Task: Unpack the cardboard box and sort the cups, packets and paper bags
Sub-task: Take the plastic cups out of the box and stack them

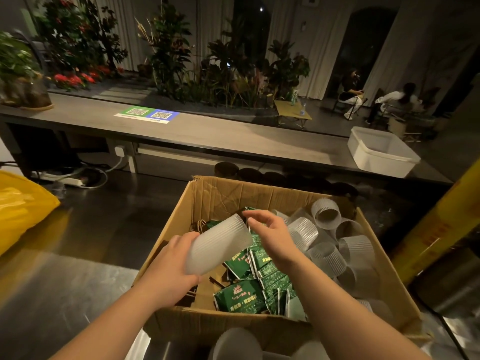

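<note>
Looking down from my head, both of my forearms reach up from the near edge of the steel worktop (78, 281) into the open cardboard box (233, 193), which stands on it.

My left forearm comes in from the lower left and crosses the box's near-left corner. My left hand (166, 271) is curled round the closed bottom end of a ribbed, translucent cup (220, 245), thumb underneath. I hold the cup tilted, its mouth pointing up and away toward the box's far wall.

My right forearm comes in from the lower right over the near wall. My right hand (272, 240) hovers over the middle of the box, wrist bent, fingers half curled, the fingertips (246, 219) right at the cup's rim. I cannot tell whether they pinch the rim or only come close to it.

Under my hands green packets (239, 294) lie heaped in the middle of the box. More loose cups (324, 216) are piled along its right wall up to the far-right corner. Brown paper bags (207, 284) lie flat by the left wall.

At the worktop's left edge sits a yellow bag (23, 203).
</note>
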`<state>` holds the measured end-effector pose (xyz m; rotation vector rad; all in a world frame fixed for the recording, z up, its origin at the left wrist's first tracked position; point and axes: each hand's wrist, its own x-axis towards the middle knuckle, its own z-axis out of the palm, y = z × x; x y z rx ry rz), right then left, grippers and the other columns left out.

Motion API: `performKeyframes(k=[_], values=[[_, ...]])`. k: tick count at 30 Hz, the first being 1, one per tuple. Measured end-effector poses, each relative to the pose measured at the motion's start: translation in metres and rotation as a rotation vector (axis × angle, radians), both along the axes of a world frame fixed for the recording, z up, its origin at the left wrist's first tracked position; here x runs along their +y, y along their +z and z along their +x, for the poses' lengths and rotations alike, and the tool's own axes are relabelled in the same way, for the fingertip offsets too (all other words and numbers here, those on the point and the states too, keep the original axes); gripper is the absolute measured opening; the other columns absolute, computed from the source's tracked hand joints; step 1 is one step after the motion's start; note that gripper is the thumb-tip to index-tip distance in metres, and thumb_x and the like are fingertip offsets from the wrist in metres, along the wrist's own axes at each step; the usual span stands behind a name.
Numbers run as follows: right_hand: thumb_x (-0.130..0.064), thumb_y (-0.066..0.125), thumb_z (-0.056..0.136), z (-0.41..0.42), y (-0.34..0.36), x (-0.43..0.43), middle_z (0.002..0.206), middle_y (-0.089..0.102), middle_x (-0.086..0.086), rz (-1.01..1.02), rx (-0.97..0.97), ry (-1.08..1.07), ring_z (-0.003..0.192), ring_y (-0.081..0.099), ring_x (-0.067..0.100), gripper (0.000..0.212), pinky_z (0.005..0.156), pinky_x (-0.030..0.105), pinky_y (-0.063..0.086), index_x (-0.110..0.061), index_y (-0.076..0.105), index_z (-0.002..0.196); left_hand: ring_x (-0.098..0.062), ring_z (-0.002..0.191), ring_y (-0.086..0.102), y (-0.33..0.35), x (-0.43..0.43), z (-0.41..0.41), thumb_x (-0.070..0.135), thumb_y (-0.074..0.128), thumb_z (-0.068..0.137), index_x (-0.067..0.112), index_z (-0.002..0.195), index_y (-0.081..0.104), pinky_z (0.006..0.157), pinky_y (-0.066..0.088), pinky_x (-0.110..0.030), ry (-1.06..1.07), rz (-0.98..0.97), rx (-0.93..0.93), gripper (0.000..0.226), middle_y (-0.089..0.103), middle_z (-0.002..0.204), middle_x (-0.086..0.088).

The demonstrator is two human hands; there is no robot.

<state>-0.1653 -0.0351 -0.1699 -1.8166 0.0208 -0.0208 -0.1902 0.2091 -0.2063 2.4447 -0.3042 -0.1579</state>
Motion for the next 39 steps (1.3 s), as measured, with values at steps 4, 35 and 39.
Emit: performKeyframes(k=[4,35,39], values=[[-0.035,0.064,0.095,0.016,-0.007,-0.046,0.142,0.049,-0.002,-0.977,-0.037,-0.241,0.136,0.038,0.019,0.044,0.115,0.042,0.033,-0.027,0.055,0.138,-0.007,0.117,0.042,-0.001,0.0,0.001,0.035,0.084,0.079,0.045,0.143,0.028,0.102,0.049,-0.035,0.019,-0.008,0.004,0.086,0.031,0.124,0.024],[-0.024,0.051,0.105,0.013,-0.011,-0.029,0.118,0.058,0.013,0.264,0.502,0.169,0.1,0.056,0.025,0.033,0.072,0.031,0.051,-0.01,0.063,0.131,0.004,0.121,0.039,-0.002,0.001,0.002,0.034,0.085,0.079,0.059,0.135,0.025,0.109,0.043,-0.034,-0.115,-0.086,-0.01,0.086,0.025,0.127,0.043],[-0.027,0.045,0.108,0.014,-0.018,-0.014,0.106,0.059,0.006,-0.024,0.399,0.161,0.08,0.051,0.014,0.03,0.057,0.021,0.04,-0.008,0.06,0.125,0.003,0.119,0.04,-0.003,0.001,0.003,0.033,0.085,0.079,0.058,0.137,0.024,0.108,0.044,-0.034,-0.095,-0.063,-0.009,0.088,0.026,0.127,0.038]])
